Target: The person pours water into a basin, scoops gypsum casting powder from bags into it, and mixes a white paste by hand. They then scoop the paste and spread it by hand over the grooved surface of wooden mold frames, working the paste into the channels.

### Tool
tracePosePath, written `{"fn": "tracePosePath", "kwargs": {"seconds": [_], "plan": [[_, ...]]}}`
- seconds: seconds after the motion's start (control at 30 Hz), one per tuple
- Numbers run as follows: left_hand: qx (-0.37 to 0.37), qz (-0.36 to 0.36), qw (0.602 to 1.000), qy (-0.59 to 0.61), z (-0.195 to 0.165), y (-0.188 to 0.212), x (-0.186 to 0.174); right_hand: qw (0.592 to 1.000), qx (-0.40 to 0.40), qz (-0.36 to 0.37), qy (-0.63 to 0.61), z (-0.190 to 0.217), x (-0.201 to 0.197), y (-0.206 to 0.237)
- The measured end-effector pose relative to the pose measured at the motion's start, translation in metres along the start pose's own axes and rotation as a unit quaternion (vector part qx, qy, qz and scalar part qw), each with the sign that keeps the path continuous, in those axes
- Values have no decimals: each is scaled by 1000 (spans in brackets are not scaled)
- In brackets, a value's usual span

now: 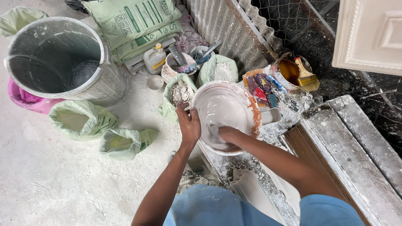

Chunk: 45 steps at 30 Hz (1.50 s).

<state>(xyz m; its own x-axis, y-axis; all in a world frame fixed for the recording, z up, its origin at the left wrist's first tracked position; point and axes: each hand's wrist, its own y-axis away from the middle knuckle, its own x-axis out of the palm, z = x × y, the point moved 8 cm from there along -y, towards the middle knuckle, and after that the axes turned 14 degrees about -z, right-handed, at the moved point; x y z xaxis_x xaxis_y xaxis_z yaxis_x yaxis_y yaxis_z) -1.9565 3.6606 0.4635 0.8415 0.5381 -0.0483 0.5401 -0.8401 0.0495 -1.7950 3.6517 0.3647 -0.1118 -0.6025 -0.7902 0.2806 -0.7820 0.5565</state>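
Head view looking down: the left hand (189, 124) grips the near rim of a round basin (251, 109) of white plaster mix on a dusty bench (289, 119), steadying it, while the right hand (226, 134) reaches curled inside, fingers partly buried.

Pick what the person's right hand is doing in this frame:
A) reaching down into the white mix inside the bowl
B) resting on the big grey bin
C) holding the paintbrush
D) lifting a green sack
A: the right hand is down inside the bowl, in the white mix, while the left hand grips the bowl's rim.
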Motion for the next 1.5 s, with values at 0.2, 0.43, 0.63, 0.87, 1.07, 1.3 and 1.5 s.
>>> {"fn": "tracePosePath", "kwargs": {"seconds": [0.2,0.43,0.63,0.87,1.07,1.3,1.5], "plan": [[-7,9,1000,27,-1,0,2,998,4,-31,54,-45,15,-1],[-6,12,999,31,-4,1,1,992,32,-50,111,-70,6,-27],[0,14,1000,3,-2,1,2,987,17,-28,160,-51,-14,-50],[-4,10,1000,-5,1,1,2,975,41,30,217,-23,21,-56],[3,10,1000,23,-1,2,2,990,45,-4,136,-17,26,-44],[4,10,1000,16,0,1,1,996,31,-55,60,-23,-2,-44],[-8,11,1000,24,2,1,2,973,0,-3,232,-55,11,-47]]}}
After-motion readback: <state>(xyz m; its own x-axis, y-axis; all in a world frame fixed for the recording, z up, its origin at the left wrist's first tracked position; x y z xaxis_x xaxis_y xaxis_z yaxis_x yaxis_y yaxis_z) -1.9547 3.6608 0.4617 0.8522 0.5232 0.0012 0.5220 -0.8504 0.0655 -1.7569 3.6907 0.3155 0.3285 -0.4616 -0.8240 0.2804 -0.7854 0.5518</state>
